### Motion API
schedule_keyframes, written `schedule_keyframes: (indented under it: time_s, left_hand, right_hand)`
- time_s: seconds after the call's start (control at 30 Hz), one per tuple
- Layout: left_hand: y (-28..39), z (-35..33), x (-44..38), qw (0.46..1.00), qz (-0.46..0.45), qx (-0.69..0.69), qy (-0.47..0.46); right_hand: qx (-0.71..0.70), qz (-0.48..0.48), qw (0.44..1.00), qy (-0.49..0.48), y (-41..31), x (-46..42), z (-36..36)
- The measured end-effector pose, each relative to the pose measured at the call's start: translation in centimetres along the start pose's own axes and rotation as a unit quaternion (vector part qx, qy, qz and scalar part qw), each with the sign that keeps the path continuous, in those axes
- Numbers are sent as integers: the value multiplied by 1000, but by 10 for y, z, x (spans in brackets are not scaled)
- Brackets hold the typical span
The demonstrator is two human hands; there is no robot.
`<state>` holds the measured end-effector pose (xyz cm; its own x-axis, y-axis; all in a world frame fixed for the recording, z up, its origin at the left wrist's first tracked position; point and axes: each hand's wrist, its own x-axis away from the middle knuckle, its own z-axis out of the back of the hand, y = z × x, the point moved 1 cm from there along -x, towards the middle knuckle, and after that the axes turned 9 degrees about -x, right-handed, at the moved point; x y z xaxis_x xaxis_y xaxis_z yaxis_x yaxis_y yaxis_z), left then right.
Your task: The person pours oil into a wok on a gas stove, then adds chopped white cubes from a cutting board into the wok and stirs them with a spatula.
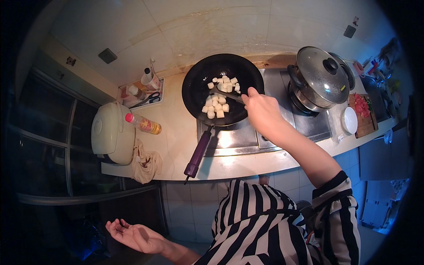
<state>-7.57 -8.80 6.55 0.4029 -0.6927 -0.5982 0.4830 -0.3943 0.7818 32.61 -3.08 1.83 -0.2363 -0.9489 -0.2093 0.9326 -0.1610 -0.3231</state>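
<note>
My right hand [261,106] grips the handle of a dark spatula [228,93], whose blade rests among white cylindrical food pieces [218,106] in a black wok [195,82]. The pieces lie in two loose groups, one on each side of the blade. Toward me from the wok points its purple handle [198,154], which neither hand touches. Away from the counter, at the lower left, my left hand [135,235] is palm up with loosely curled fingers and nothing in it.
A lidded steel pot [318,82] stands on the right burner. Farther right are a white bowl [349,120] and a wooden cutting board [364,126] with red chopped food. An oil bottle [144,124], a cloth [145,164], a rice cooker [114,132] and a tray [155,99] of containers are at left.
</note>
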Motion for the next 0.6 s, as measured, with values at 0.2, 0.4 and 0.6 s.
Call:
schedule_keyframes:
  time_s: [0.2,0.4,0.6]
  left_hand:
    - [-2,2,0,1000,1,1,5]
    - [-1,-4,1,1000,3,10,-5]
    - [0,-6,1,1000,2,17,-11]
  right_hand:
    - [32,-19,999,-23,4,21,38]
    - [-16,-91,994,52,37,7,38]
    - [-42,-162,985,47,43,-2,24]
